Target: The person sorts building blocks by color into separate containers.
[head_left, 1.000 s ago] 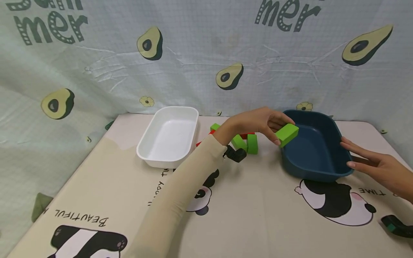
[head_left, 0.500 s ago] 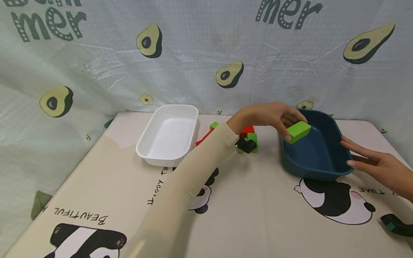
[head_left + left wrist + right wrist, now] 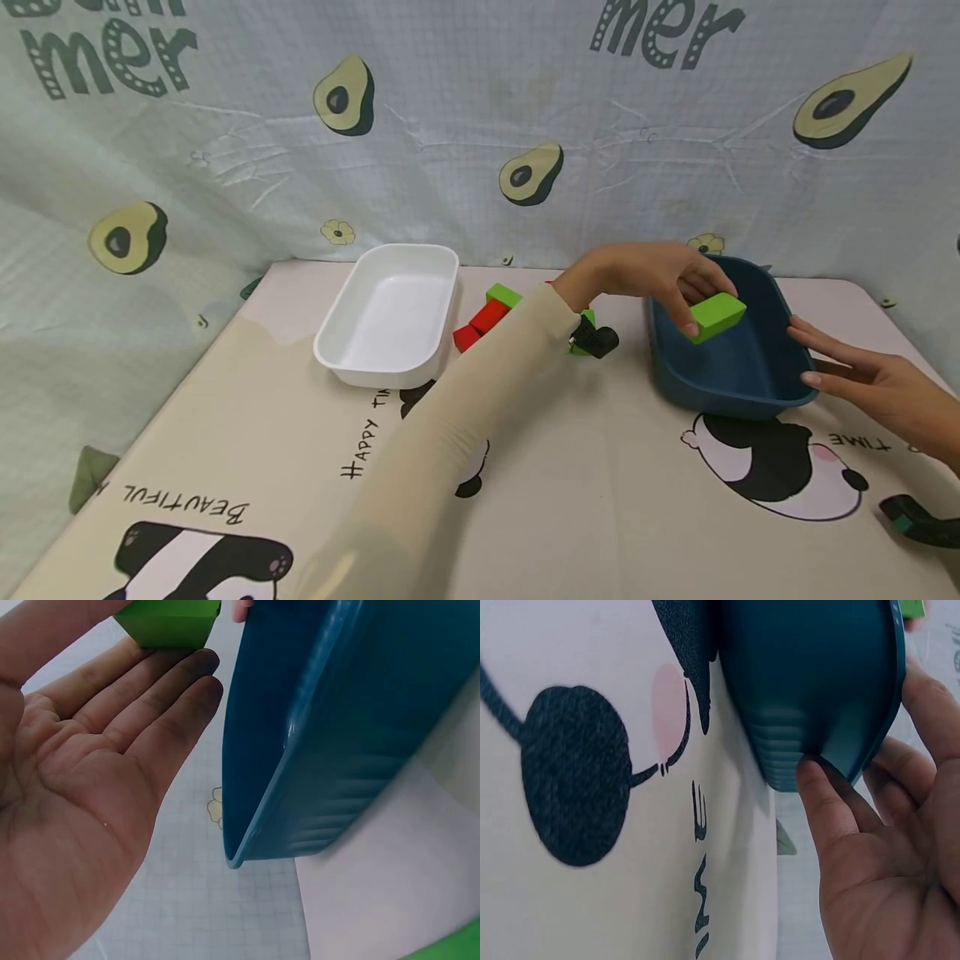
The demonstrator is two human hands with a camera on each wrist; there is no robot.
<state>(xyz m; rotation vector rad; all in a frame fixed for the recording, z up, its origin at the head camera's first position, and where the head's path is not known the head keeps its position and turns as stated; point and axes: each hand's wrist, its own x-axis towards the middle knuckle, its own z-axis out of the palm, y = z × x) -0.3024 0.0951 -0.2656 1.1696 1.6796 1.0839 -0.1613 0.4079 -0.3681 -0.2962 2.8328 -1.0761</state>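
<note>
My left hand (image 3: 662, 273) pinches a bright green block (image 3: 717, 317) between thumb and fingers. It hangs over the inside of a deep blue bin (image 3: 738, 407), close to the bin's left rim. From the left wrist view, the green block (image 3: 174, 624) lies along the fingertips, with the blue wall beside them. My right hand (image 3: 881, 385) touches the bin's right side with fairly straight fingers. In the right wrist view, the thumb (image 3: 821, 791) rests against the outer wall and other fingers reach up to the rim.
A white tray (image 3: 330, 354) stands left of centre. Between it and the bin lie red blocks (image 3: 489, 317) and green blocks (image 3: 502, 294), partly hidden behind my left sleeve. A patterned cloth (image 3: 555, 517) covers the table, and an avocado-print curtain (image 3: 435, 183) hangs behind.
The left hand has moved right with the green block, from the bin's left rim to over its inside. The right hand keeps its place on the bin.
</note>
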